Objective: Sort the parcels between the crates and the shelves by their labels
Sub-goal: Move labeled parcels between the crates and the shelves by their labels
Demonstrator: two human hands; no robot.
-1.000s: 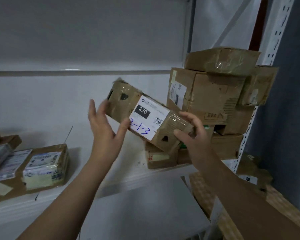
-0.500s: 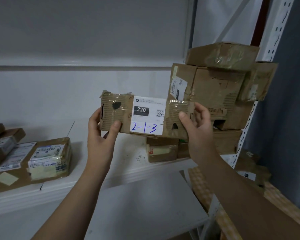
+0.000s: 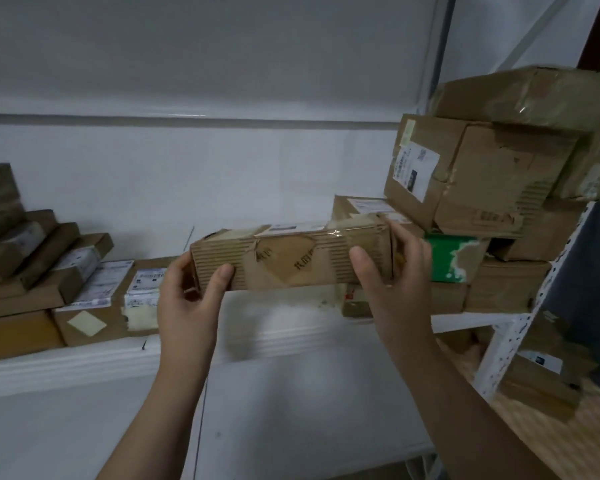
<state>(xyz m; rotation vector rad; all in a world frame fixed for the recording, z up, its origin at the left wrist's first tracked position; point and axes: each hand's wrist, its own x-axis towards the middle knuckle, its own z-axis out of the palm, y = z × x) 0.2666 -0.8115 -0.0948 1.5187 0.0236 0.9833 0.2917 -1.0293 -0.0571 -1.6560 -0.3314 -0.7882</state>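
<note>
I hold a long, worn cardboard parcel [image 3: 288,259] level above the white shelf [image 3: 84,362]. Its torn, taped side faces me, and the white label lies on its top face, seen only as a thin strip. My left hand [image 3: 187,306] grips the parcel's left end, thumb on the front. My right hand [image 3: 392,271] grips the right end, thumb on the front and fingers wrapped behind. The parcel hovers over the gap between two groups of parcels on the shelf.
A tall stack of brown boxes [image 3: 492,181] with a green box [image 3: 454,258] fills the shelf's right end. Flat labelled parcels [image 3: 94,292] lie at the left. A white perforated upright [image 3: 520,327] stands at right, with more parcels [image 3: 541,379] on a lower level.
The parcel tipped from label-facing-me to label-up and dropped lower toward the shelf. Both hands kept their grip on its ends, and the view moved closer.
</note>
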